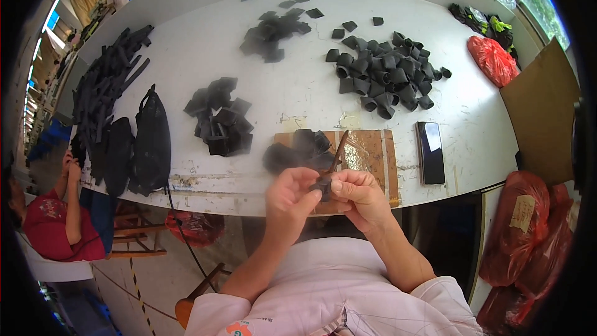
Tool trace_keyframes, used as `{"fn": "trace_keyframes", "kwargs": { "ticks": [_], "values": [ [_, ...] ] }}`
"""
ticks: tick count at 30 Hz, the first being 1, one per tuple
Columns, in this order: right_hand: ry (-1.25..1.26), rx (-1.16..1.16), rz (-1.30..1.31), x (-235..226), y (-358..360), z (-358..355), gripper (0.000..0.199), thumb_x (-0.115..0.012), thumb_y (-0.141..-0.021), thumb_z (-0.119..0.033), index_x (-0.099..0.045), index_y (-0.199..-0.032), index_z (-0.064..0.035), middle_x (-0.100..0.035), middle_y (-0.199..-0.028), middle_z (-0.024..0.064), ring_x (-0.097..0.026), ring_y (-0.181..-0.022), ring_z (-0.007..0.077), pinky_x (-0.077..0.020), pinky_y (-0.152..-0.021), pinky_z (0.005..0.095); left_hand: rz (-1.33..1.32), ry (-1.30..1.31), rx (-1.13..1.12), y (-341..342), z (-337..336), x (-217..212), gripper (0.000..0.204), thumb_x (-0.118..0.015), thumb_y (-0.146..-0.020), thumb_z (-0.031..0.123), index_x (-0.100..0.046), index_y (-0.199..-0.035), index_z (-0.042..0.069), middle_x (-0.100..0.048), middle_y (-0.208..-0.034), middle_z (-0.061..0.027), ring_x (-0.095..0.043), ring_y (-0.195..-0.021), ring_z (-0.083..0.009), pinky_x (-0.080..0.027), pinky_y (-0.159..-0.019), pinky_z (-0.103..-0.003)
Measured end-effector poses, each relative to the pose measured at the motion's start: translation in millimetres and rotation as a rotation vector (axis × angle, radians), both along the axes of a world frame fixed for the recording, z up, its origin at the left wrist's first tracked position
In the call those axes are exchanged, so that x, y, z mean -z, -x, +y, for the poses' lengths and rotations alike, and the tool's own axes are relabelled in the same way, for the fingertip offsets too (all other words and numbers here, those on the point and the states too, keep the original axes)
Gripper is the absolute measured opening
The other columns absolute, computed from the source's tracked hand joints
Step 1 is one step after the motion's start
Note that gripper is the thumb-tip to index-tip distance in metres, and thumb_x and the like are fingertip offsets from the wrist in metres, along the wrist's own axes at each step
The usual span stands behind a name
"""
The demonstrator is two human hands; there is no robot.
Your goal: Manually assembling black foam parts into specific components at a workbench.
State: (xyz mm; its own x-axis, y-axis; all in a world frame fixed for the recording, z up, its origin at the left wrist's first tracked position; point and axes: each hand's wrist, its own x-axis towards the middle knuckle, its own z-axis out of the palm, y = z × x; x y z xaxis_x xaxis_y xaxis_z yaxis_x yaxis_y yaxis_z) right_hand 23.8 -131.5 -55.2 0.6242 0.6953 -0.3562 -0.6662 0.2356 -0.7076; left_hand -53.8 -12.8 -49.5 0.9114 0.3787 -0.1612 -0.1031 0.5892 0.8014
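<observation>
Above the table's front edge, both my hands meet at one small black fabric piece point(321, 185). My left hand point(287, 194) pinches it between thumb and fingers from the left. From the right, my right hand point(362, 198) grips it with its thumb pressed on the fingers. A thin, dark brown pointed stick point(341, 149) rises from between the hands; which fingers hold it is hidden. Just beyond lie loose black flat pieces point(305, 146), partly blurred, on a brown cardboard sheet point(379, 158).
Flat black pieces lie in piles at left point(225, 118) and far centre point(272, 34); curled black pieces point(388, 71) heap at far right. Black strips point(102, 87) and a black bag point(152, 143) line the left edge. Right are a phone point(430, 152) and red bags point(492, 61). A co-worker point(62, 224) sits left.
</observation>
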Motion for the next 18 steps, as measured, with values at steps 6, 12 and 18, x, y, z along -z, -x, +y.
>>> {"fn": "trace_keyframes", "kwargs": {
  "ticks": [6,12,18],
  "values": [
    [-0.007,-0.126,-0.266,-41,-13,-6,0.019,-0.050,-0.088,-0.022,-0.052,-0.075,-0.0077,-0.045,-0.068,-0.0060,-0.036,-0.059,0.0027,-0.0292,-0.051,0.0186,-0.039,-0.149,-0.167,-21,-3,-29,0.013,-0.049,-0.076,-0.009,-0.053,-0.087,-0.005,-0.059,-0.077,-0.0115,-0.044,-0.039,-0.0040,-0.031,-0.032,-0.018],
    [0.003,-0.149,-0.490,-85,-54,11,0.025,-0.052,-0.088,-0.027,-0.051,-0.072,-0.0069,-0.041,-0.062,-0.0068,-0.033,-0.057,0.0031,-0.0261,-0.050,0.0185,-0.310,0.930,0.430,-44,23,-57,0.017,-0.043,-0.085,0.002,-0.051,-0.099,-0.003,-0.060,-0.079,-0.0125,-0.030,-0.030,-0.0026,-0.024,-0.029,-0.017],
    [-0.053,-0.201,-0.419,-34,-57,9,0.027,-0.053,-0.087,-0.030,-0.053,-0.074,-0.0069,-0.040,-0.060,-0.0070,-0.033,-0.053,0.0031,-0.0274,-0.047,0.0171,-0.072,0.166,0.117,-46,17,-28,0.017,-0.050,-0.085,0.007,-0.052,-0.100,0.000,-0.056,-0.070,-0.0038,-0.038,-0.038,-0.0043,-0.027,-0.034,-0.016]
  ]
}}
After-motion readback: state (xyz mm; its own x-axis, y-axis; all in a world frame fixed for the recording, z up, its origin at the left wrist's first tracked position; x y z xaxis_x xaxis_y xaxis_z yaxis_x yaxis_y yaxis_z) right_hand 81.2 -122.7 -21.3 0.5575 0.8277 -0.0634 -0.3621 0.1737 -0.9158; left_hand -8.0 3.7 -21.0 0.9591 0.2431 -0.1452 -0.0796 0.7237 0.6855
